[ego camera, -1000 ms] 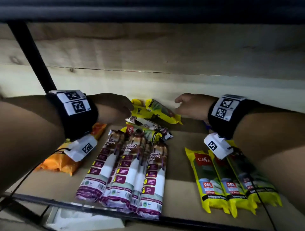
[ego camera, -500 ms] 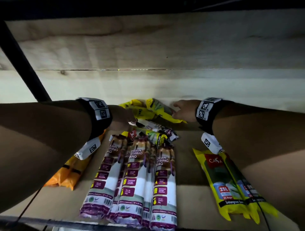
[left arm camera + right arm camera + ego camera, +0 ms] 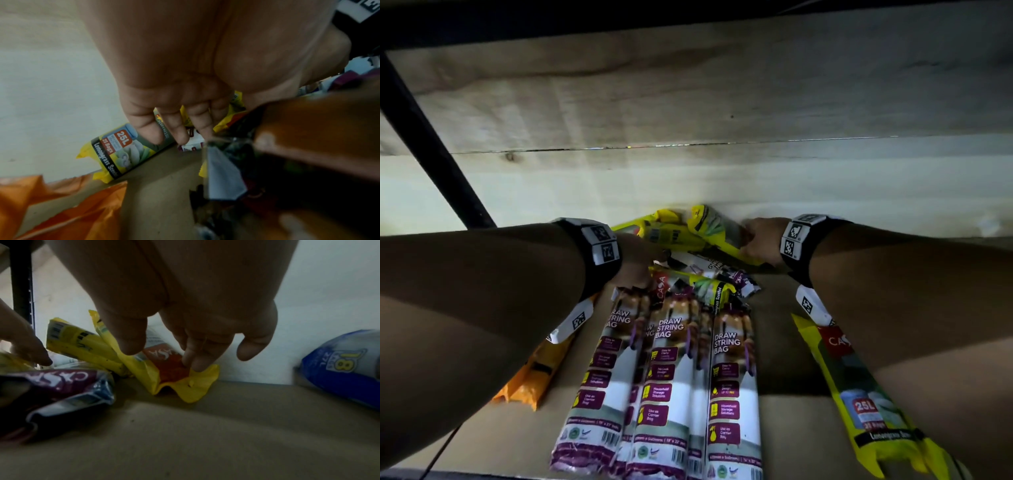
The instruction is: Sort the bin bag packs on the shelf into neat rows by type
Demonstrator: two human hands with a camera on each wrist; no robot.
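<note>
At the back of the shelf lies a loose pile: two yellow packs (image 3: 667, 233) and a purple-and-white pack (image 3: 709, 269). My right hand (image 3: 756, 241) pinches the right yellow pack (image 3: 172, 369) at its red label end, thumb on one side and fingers (image 3: 197, 358) on the other. My left hand (image 3: 637, 263) reaches into the pile with straight fingers (image 3: 179, 136) resting on the yellow 25L pack (image 3: 123, 151) and a white pack beside it. Three purple draw string packs (image 3: 664, 377) lie side by side at the front middle.
Orange packs (image 3: 534, 377) lie at the left under my left forearm and yellow 25L packs (image 3: 859, 401) at the right under my right arm. A blue pack (image 3: 345, 369) leans at the back right. The pale back wall (image 3: 688, 178) and a black post (image 3: 431, 144) bound the shelf.
Both hands have reached deeper toward the back wall. The right hand has come onto the right yellow pack and taken hold of it; the left hand has gone down into the pile.
</note>
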